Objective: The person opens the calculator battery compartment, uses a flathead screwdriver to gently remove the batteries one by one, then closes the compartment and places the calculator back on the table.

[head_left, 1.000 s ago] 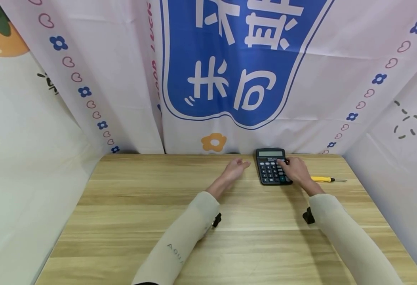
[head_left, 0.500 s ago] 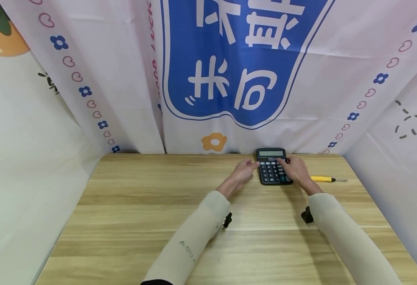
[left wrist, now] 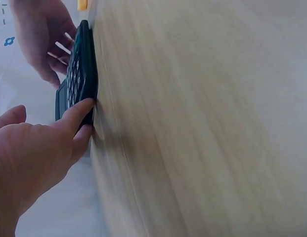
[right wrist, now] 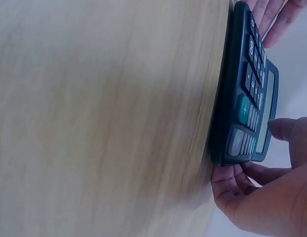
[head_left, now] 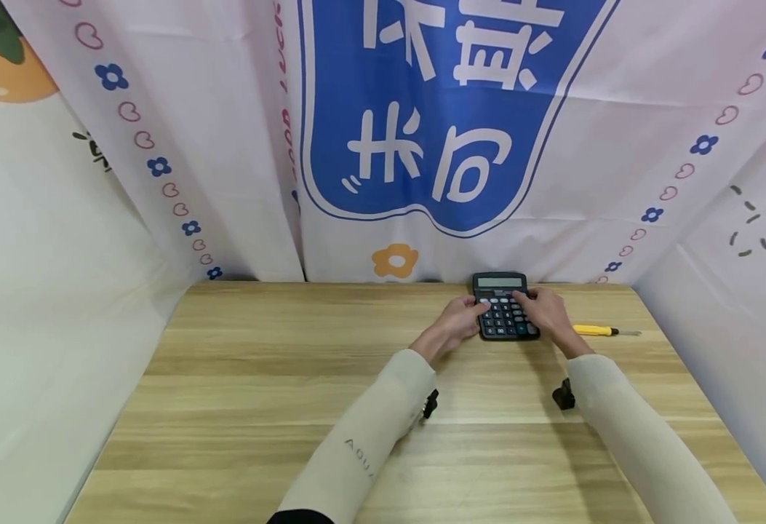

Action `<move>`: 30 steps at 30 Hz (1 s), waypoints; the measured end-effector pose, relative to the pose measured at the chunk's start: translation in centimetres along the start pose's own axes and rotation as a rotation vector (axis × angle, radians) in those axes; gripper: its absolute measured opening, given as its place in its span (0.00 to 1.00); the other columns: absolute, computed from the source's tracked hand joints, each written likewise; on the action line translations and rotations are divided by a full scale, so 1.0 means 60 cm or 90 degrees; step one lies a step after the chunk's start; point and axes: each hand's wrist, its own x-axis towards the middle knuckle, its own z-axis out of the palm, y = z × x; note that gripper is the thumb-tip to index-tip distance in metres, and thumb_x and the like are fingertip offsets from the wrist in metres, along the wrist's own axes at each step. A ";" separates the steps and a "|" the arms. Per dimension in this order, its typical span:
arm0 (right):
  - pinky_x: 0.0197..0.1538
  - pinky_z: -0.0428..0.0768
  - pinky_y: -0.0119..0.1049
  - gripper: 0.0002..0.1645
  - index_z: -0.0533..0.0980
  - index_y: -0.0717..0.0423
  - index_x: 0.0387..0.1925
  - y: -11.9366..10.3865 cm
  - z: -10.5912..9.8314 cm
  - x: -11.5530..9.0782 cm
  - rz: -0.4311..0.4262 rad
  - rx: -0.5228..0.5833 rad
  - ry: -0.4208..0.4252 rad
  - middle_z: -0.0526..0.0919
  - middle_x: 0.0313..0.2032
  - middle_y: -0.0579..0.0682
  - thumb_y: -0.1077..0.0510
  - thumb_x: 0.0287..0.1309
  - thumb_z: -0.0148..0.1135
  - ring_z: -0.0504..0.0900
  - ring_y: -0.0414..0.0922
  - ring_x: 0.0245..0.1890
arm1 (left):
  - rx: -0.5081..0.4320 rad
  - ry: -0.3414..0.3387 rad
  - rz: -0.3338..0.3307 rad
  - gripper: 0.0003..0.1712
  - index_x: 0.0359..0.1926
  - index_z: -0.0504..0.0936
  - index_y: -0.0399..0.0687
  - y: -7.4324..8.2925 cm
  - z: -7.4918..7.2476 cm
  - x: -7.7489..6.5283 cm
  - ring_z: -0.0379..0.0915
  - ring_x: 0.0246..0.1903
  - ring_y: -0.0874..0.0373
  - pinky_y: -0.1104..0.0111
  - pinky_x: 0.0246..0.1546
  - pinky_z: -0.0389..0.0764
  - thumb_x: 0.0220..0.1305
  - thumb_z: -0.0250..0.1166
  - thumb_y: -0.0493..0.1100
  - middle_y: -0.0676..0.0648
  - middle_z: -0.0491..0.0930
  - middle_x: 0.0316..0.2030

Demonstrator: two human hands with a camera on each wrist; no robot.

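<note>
A black calculator (head_left: 498,320) lies on the wooden table close to the back wall, its display at the far end. My right hand (head_left: 545,311) grips its right edge. In the right wrist view the right thumb (right wrist: 282,129) lies over the display side and the curled fingers (right wrist: 225,185) sit against the lower edge. My left hand (head_left: 457,322) is at the calculator's left side. The left wrist view shows its fingers (left wrist: 79,111) touching that edge, while the raised thumb (left wrist: 14,115) appears apart from the keys.
A yellow-handled tool (head_left: 594,330) with a thin metal tip lies right of the right hand. Behind the wooden table (head_left: 258,407) hangs a printed white cloth (head_left: 350,251), and similar cloth lines both sides.
My left hand has moved rightward from beside the calculator to its left edge. The right hand and the calculator have stayed in nearly the same place.
</note>
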 end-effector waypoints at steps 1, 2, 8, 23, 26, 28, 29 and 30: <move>0.62 0.81 0.57 0.43 0.67 0.78 0.71 0.000 -0.001 -0.001 0.003 0.004 -0.001 0.76 0.64 0.75 0.40 0.82 0.47 0.78 0.62 0.60 | 0.000 0.003 -0.001 0.36 0.80 0.62 0.36 0.000 0.002 0.001 0.71 0.70 0.47 0.54 0.71 0.75 0.79 0.63 0.44 0.39 0.68 0.75; 0.63 0.80 0.57 0.43 0.67 0.78 0.71 0.000 -0.003 -0.002 0.007 0.007 -0.002 0.75 0.64 0.75 0.40 0.82 0.47 0.78 0.63 0.61 | 0.001 0.004 -0.002 0.36 0.79 0.62 0.35 0.000 0.003 0.001 0.71 0.70 0.47 0.54 0.71 0.75 0.79 0.63 0.44 0.38 0.69 0.74; 0.64 0.80 0.56 0.41 0.67 0.77 0.71 0.002 -0.004 -0.004 0.023 0.017 -0.008 0.75 0.65 0.74 0.42 0.81 0.49 0.77 0.62 0.61 | 0.000 0.025 -0.004 0.33 0.77 0.66 0.34 0.000 0.011 0.004 0.76 0.66 0.47 0.54 0.69 0.77 0.79 0.63 0.42 0.38 0.75 0.69; 0.57 0.84 0.48 0.35 0.71 0.72 0.70 0.000 -0.005 -0.002 0.071 0.084 -0.007 0.79 0.62 0.70 0.47 0.80 0.57 0.80 0.56 0.56 | -0.021 0.092 -0.013 0.31 0.74 0.69 0.33 0.005 0.025 -0.004 0.81 0.60 0.50 0.54 0.65 0.81 0.77 0.65 0.40 0.39 0.81 0.63; 0.56 0.84 0.46 0.34 0.72 0.71 0.70 -0.001 -0.006 -0.002 0.089 0.102 -0.005 0.80 0.62 0.68 0.47 0.79 0.59 0.80 0.54 0.54 | -0.037 0.090 -0.013 0.31 0.74 0.69 0.32 0.005 0.026 -0.004 0.81 0.60 0.50 0.52 0.66 0.80 0.76 0.66 0.39 0.38 0.81 0.63; 0.55 0.84 0.44 0.33 0.72 0.70 0.69 -0.001 -0.006 -0.001 0.096 0.111 -0.002 0.80 0.62 0.67 0.48 0.79 0.59 0.80 0.53 0.54 | -0.041 0.090 -0.012 0.31 0.74 0.68 0.31 0.005 0.027 -0.005 0.81 0.61 0.49 0.52 0.67 0.79 0.76 0.65 0.39 0.38 0.80 0.63; 0.54 0.84 0.43 0.33 0.72 0.70 0.69 -0.001 -0.006 -0.001 0.097 0.115 -0.001 0.80 0.62 0.67 0.48 0.79 0.59 0.80 0.53 0.53 | -0.042 0.091 -0.010 0.31 0.74 0.68 0.31 0.004 0.027 -0.006 0.80 0.61 0.49 0.52 0.67 0.79 0.77 0.65 0.39 0.37 0.80 0.63; 0.53 0.84 0.42 0.32 0.73 0.70 0.69 -0.001 -0.006 -0.001 0.099 0.120 0.000 0.80 0.61 0.67 0.48 0.79 0.59 0.80 0.52 0.53 | -0.040 0.093 -0.009 0.31 0.74 0.69 0.31 0.004 0.027 -0.006 0.80 0.61 0.49 0.52 0.67 0.79 0.77 0.65 0.38 0.37 0.80 0.64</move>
